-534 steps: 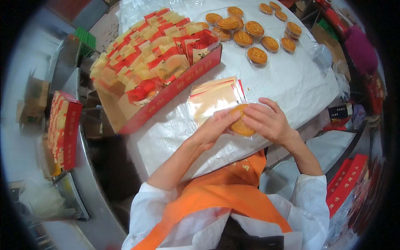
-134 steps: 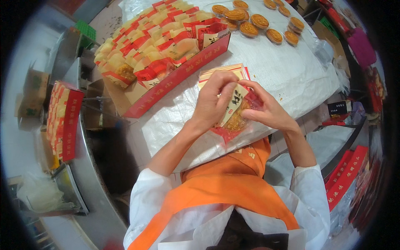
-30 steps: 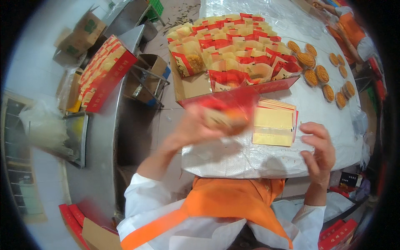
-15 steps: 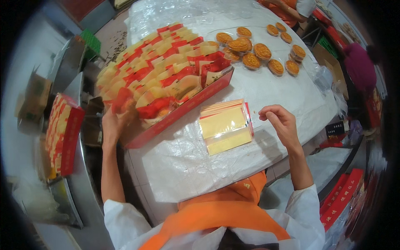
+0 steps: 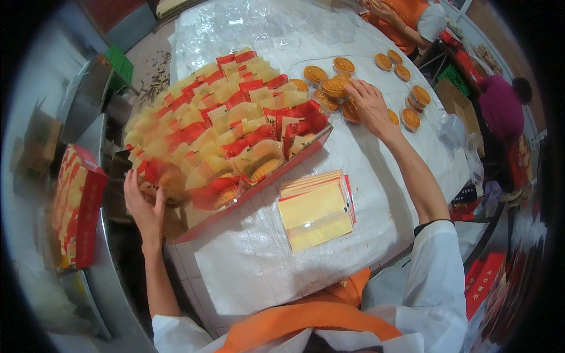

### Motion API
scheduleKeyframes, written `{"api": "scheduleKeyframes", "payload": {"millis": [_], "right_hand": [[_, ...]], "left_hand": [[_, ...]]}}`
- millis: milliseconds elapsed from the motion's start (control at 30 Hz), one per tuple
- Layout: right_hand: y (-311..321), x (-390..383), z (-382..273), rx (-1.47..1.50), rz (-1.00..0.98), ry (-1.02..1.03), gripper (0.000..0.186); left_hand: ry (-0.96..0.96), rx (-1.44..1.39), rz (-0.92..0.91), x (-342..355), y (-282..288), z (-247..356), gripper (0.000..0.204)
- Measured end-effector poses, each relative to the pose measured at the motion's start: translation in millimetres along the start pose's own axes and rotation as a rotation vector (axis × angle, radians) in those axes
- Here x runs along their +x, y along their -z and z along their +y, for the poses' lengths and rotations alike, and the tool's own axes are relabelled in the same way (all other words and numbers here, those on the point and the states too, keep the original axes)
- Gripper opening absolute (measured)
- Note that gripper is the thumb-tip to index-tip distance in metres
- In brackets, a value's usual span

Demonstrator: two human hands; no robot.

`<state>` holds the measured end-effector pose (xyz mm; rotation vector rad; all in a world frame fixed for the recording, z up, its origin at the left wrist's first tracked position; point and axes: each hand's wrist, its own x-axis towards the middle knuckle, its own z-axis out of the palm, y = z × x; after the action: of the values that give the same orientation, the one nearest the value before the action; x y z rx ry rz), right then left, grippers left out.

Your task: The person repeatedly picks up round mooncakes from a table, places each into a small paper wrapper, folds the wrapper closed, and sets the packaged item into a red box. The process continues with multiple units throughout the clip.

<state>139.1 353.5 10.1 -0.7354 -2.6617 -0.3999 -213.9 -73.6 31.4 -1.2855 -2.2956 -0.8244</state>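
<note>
My left hand (image 5: 143, 206) is at the near left corner of a red box (image 5: 282, 170), thumb and fingers apart. Beside its thumb, a blurred mooncake (image 5: 172, 183) in a red and cream bag lies in the box, among rows of bagged mooncakes (image 5: 226, 132). Over on the right, my right hand (image 5: 372, 109) reaches across a cluster of mooncakes in clear trays. Its fingers are stretched out, their tips beside one mooncake (image 5: 335, 88) and above another (image 5: 349, 112) that it partly covers. Whether the fingertips touch either one, I cannot tell.
A stack of cream paper bags (image 5: 315, 215) lies on the white-covered table (image 5: 235, 267). Clear plastic trays (image 5: 235, 26) spread over the far end. Another filled red box (image 5: 82, 209) stands on the left. A co-worker in orange (image 5: 406, 23) is at the far right.
My right hand has moved from beside the bag stack, forward to the mooncake cluster. My left hand has let go of the bagged mooncake and drawn slightly left and back.
</note>
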Motion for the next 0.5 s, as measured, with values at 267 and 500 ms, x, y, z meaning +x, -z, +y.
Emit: {"api": "scheduleKeyframes", "payload": {"millis": [267, 500], "right_hand": [[-17.5, 32.0, 1.3, 0.142, -0.335, -0.041, 0.063], [-24.9, 40.5, -4.4, 0.068, -0.296, 0.063, 0.058]], "left_hand": [[0.224, -0.111, 0.157, -45.7, 30.4, 15.0, 0.048], [0.291, -0.293, 0.326, -73.0, 42.1, 31.3, 0.047]]}}
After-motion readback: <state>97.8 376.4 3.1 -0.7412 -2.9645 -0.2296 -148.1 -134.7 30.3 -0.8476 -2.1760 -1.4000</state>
